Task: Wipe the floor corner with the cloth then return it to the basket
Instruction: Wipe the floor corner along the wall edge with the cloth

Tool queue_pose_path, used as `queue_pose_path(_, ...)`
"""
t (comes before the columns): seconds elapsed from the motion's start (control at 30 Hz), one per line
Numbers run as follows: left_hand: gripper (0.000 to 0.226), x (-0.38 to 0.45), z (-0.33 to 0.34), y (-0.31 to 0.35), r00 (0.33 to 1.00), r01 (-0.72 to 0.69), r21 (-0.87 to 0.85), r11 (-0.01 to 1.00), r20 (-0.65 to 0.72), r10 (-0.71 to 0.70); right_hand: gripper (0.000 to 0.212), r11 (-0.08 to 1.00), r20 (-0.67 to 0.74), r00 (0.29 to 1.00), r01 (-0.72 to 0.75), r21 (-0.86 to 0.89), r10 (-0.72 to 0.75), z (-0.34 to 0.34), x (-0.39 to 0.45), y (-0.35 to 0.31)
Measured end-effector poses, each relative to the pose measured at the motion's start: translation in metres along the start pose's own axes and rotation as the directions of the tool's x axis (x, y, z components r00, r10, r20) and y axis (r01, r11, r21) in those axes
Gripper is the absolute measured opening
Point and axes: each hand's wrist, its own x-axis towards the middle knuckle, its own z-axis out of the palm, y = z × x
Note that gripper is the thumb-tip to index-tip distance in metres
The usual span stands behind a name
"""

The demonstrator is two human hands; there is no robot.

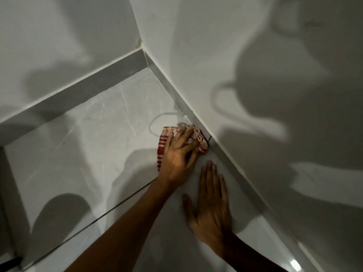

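Observation:
A red and white striped cloth (165,141) lies bunched on the pale marble floor tile, pressed against the grey skirting of the right-hand wall. My left hand (177,160) rests on top of it, fingers spread and curled into the fabric, pinning it down. My right hand (211,205) lies flat on the floor just below and to the right, palm down, fingers together, holding nothing. The floor corner (146,65) where the two skirtings meet is up and to the left of the cloth. No basket is in view.
Grey skirting (82,91) runs along both white walls. A dark grout line (117,205) crosses the floor under my left forearm. A dark vertical edge (7,193) stands at the far left. Heavy shadows cover the walls and floor.

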Motion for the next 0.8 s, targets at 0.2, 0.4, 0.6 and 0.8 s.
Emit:
queue_pose_path(0.2,0.022,0.008,0.015,0.029,0.961,0.235,-0.047,0.971,-0.141,-0.239,0.093,0.996,0.053,0.999,0.001,-0.085,0.004,-0.001,0.008,-0.003)
queue_pose_path(0.4,0.019,0.010,0.018,0.023,0.958,0.214,0.071,0.974,-0.209,-0.195,0.091,0.997,0.056,0.998,-0.012,-0.078,0.017,-0.001,0.005,-0.002)
queue_pose_path(0.6,0.032,0.005,0.027,0.017,0.956,0.179,0.160,0.971,-0.260,-0.133,0.093,0.997,0.047,0.999,-0.014,-0.070,0.017,0.002,0.004,-0.002)
queue_pose_path(0.8,0.027,0.065,0.008,-0.004,0.881,0.388,0.094,0.917,-0.331,-0.339,0.094,0.998,0.046,0.999,-0.015,-0.058,0.017,0.004,0.003,-0.002)
